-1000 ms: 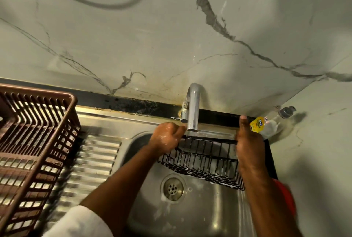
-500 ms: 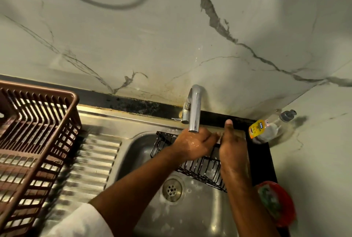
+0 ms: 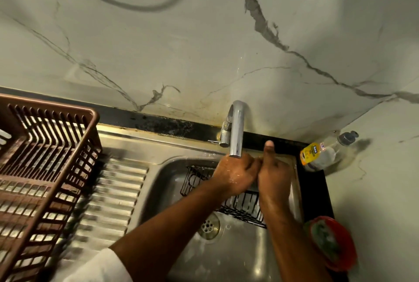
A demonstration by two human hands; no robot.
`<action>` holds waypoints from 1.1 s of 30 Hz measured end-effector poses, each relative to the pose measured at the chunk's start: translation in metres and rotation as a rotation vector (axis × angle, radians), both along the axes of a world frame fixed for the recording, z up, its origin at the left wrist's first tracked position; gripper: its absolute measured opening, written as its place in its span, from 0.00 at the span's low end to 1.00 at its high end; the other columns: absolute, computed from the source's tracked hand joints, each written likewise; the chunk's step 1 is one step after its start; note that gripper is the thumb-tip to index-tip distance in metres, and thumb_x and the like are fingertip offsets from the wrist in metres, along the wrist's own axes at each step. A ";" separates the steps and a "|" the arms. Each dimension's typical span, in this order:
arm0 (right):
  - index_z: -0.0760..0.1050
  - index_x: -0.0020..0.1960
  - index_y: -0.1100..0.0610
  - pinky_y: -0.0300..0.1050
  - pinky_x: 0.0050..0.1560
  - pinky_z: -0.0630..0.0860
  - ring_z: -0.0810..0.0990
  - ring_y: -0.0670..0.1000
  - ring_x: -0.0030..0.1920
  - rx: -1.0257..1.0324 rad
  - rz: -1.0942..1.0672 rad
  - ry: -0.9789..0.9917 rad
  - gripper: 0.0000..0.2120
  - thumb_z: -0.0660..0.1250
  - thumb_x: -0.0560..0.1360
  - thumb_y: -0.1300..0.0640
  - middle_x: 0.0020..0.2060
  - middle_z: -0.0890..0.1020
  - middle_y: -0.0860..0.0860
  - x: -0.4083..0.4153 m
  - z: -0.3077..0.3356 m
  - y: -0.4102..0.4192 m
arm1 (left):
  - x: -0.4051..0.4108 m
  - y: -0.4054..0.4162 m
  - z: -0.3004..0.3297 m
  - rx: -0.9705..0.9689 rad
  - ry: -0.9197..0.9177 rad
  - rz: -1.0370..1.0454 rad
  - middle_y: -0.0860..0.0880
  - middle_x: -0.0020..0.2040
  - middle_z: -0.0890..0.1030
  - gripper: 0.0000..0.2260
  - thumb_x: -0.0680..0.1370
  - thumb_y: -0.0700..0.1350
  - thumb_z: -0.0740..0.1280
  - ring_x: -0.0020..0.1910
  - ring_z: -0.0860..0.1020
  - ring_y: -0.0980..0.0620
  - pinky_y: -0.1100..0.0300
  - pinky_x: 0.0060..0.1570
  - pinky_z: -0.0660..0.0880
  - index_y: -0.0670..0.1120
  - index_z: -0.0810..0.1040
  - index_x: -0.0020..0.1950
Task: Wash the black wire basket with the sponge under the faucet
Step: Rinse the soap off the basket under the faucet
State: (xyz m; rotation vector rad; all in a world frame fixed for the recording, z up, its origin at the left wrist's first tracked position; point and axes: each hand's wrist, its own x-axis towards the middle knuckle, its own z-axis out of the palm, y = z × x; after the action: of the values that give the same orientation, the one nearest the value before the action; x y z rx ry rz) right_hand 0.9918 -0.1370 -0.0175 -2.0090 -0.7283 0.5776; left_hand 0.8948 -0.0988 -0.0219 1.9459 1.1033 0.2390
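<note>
The black wire basket (image 3: 195, 179) hangs inside the steel sink (image 3: 238, 254), right under the chrome faucet (image 3: 236, 132). My left hand (image 3: 235, 174) is wet and closed on the basket's middle, directly below the spout. My right hand (image 3: 273, 177) grips the basket's right end, thumb pointing up. The two hands touch each other. No sponge shows in either hand; whatever lies under the palms is hidden. A green sponge or scrubber sits in a red bowl (image 3: 333, 243) at the right of the sink.
A brown plastic dish rack (image 3: 40, 168) stands on the ribbed drainboard (image 3: 108, 198) at the left. A clear soap bottle (image 3: 326, 152) with a yellow label lies in the back right corner. The drain (image 3: 208, 226) is below the basket. A marble wall rises behind.
Both hands and the basket slid left relative to the faucet. My left hand moved from the basket's left end to its middle, beside my right hand. The red bowl came into view.
</note>
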 end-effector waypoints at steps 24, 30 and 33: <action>0.69 0.31 0.60 0.48 0.38 0.69 0.74 0.55 0.32 -0.008 -0.126 0.109 0.33 0.55 0.78 0.32 0.28 0.74 0.55 0.012 0.006 -0.011 | -0.014 -0.012 -0.034 0.182 -0.185 -0.077 0.54 0.65 0.79 0.21 0.87 0.59 0.47 0.67 0.72 0.55 0.45 0.71 0.65 0.55 0.75 0.69; 0.68 0.33 0.55 0.45 0.34 0.68 0.72 0.53 0.30 -0.044 -0.130 0.102 0.29 0.54 0.79 0.32 0.28 0.73 0.53 0.015 0.015 -0.019 | -0.056 0.009 -0.074 -0.063 -0.090 0.102 0.49 0.71 0.73 0.24 0.85 0.61 0.46 0.74 0.66 0.49 0.45 0.78 0.56 0.54 0.73 0.72; 0.68 0.33 0.57 0.46 0.34 0.67 0.70 0.53 0.29 -0.048 -0.145 0.106 0.30 0.55 0.79 0.32 0.28 0.71 0.54 0.016 0.013 -0.021 | -0.066 0.019 -0.079 -0.078 0.005 0.139 0.48 0.74 0.71 0.25 0.86 0.61 0.46 0.75 0.65 0.46 0.46 0.77 0.58 0.53 0.71 0.75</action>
State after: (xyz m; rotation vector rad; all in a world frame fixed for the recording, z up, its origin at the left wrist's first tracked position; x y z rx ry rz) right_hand 1.0082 -0.1576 -0.0046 -2.0388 -0.5047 0.6161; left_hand 0.8293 -0.0797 -0.1008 1.8042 1.2348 0.2624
